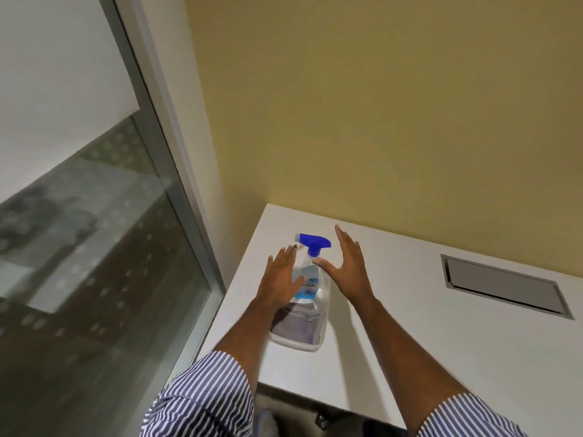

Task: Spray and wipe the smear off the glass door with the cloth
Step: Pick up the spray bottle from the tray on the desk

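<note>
Head view: glass door (104, 247) at left, white desk (410, 310) at right, spray bottle (310, 279) framed between both hands.

The upright bottle is flanked by the spread, empty left hand (279, 280) and right hand (351, 269), the right thumb nearest its neck. A greyish cloth (296, 323) is partly hidden; no smear can be made out.

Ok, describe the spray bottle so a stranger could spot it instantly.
Find the white table against the yellow wall, right of the glass door. Near its left edge stands a clear plastic spray bottle, between two open hands. Its bright blue trigger head sets it apart.
</note>
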The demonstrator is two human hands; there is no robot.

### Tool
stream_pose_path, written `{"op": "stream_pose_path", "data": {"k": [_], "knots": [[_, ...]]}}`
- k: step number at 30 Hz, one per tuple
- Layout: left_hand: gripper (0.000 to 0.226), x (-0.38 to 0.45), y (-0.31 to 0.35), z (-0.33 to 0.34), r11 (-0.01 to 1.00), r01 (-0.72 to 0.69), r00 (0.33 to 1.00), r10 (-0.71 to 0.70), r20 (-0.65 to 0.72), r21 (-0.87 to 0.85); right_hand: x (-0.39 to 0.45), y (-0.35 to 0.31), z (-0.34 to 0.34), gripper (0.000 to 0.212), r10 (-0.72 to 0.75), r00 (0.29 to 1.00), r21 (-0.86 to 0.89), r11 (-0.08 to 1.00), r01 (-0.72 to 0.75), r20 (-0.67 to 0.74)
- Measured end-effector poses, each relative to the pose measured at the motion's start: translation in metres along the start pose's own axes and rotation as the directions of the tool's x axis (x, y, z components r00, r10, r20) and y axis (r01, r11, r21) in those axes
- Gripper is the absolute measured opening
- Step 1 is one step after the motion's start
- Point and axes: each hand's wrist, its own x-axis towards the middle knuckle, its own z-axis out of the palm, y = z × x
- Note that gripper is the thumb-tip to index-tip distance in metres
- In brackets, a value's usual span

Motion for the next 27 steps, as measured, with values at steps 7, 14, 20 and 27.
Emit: {"op": "stream_pose_path", "data": {"k": [7,14,20,27], "knots": [[0.078,0.039,-0.024,0.021,0.998,0.026,0.996,-0.020,0.087,-0.064,0.028,0.018,0.034,0.078,0.153,0.982,0.230,0.957,-0.175,0.108],[0.063,0.056,-0.034,0.036,0.977,0.004,0.998,0.008,0.057,-0.212,0.050,0.016,0.050,0.069,0.095,0.969,0.409,0.894,-0.184,0.227],[0.057,0.066,-0.042,0.037,0.954,-0.012,0.998,0.030,0.056,-0.299,0.063,0.010,0.059,0.052,0.106,0.954,0.516,0.821,-0.243,0.280],[0.052,0.067,-0.044,0.035,0.879,0.053,0.998,-0.028,0.060,-0.474,0.074,0.002,0.058,0.041,0.180,0.933,0.647,0.678,-0.348,0.312]]}}
